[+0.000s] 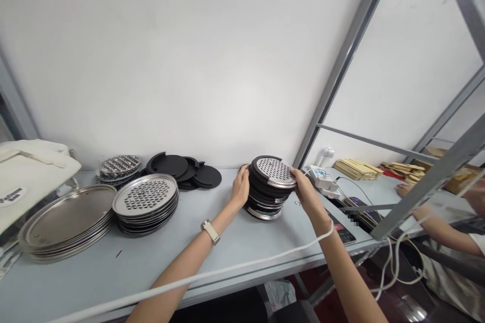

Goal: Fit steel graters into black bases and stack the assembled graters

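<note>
Black holders and metal grater discs make up the tall stack (pixel 265 194) between the hands, toward the right end of the counter (pixel 212 257), nearer the back edge than the front. Left hand (pixel 240 189) is curved round its left side, right hand (pixel 301 184) has the rim of the top grater disc (pixel 276 170), so each grip is partly open, just as wide as what it's got. My guess is they're squeezing from both sides because the pile is uneven and leans a bit, so one hand alone might let it slide. Over toward the left end, the grater plates (pixel 146 197) and round trays (pixel 68 217) sit in piles by size, probably so they nest and don't topple, with loose black holders (pixel 170 166) overlapping along the back edge. Can't see most of the left fingertips, they go behind the stack, and I can't tell if its bottom is fully resting. Lower layers are a blur of rims, no chance of counting them. White cable (pixel 242 264) cuts across both forearms, and the right one hides part of a dark-screened device (pixel 343 229).
</note>
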Demonstrator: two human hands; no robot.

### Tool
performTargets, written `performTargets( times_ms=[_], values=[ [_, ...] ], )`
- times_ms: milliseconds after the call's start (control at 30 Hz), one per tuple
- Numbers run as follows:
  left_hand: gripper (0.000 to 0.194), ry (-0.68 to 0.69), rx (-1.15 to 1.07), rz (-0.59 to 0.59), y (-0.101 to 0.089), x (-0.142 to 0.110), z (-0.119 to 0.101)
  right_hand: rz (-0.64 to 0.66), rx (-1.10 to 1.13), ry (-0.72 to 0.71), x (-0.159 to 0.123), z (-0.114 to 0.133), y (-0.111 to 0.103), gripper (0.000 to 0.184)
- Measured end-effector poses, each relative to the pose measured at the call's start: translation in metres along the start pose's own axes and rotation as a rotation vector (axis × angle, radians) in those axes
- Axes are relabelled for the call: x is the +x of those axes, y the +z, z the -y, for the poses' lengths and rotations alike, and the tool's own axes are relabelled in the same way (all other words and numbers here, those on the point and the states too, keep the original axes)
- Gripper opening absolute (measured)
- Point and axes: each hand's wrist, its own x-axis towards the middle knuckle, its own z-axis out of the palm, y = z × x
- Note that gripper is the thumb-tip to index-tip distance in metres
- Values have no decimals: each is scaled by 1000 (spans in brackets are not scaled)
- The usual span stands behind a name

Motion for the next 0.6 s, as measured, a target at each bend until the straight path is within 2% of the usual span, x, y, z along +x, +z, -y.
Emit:
performTargets(
  times_ms=[67, 167, 233, 267, 333, 400, 433, 500, 567, 600],
  values=[
    [37, -4, -32, -13, 1, 0, 3, -11, 76, 40, 1, -4, 3, 43],
    [39, -49, -80, -52, 0, 3, 11, 3, 176, 32, -1, -8, 4, 67],
    [40, -108, -101, -107, -3, 7, 15, -105, 130, -27, -8, -8, 4, 73],
    [40, -141, -106, -146, -5, 10, 16, -201, 72, -94, -14, -7, 4, 70],
    [37, -187, -106, -231, -12, 14, 14, -383, -92, -349, -32, -2, 7, 56],
    [33, -194, -100, -301, -21, 15, 4, -432, -240, -666, -55, 3, 12, 42],
    [31, -183, -94, -320, -27, 14, -4, -405, -277, -822, -67, 4, 16, 37],
    [28, -141, -69, -314, -42, 7, -24, -221, -322, -1055, -89, 6, 27, 38],
    [25, -92, -8, -277, -64, 0, -46, 62, -345, -1168, -105, 7, 43, 46],
    [21, -71, 40, -254, -79, -4, -58, 207, -359, -1176, -111, 7, 53, 49]
  ],
)
